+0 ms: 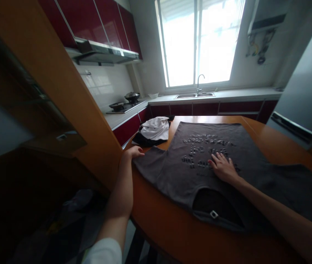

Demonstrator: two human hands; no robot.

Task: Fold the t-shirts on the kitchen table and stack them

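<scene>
A dark grey T-shirt [249,161] with printed lettering lies spread flat on the round wooden table [169,227], its collar toward me. My right hand [222,165] rests flat on the print, fingers stretched out. My left hand [132,152] is at the edge of the shirt's left sleeve, fingers curled on the hem.
A pile of white and dark clothes [153,130] sits on the table's far left. A wooden door frame [70,110] stands close on the left. Beyond are a counter with a stove [124,105], a sink [194,95] under the window, and a fridge [304,99] on the right.
</scene>
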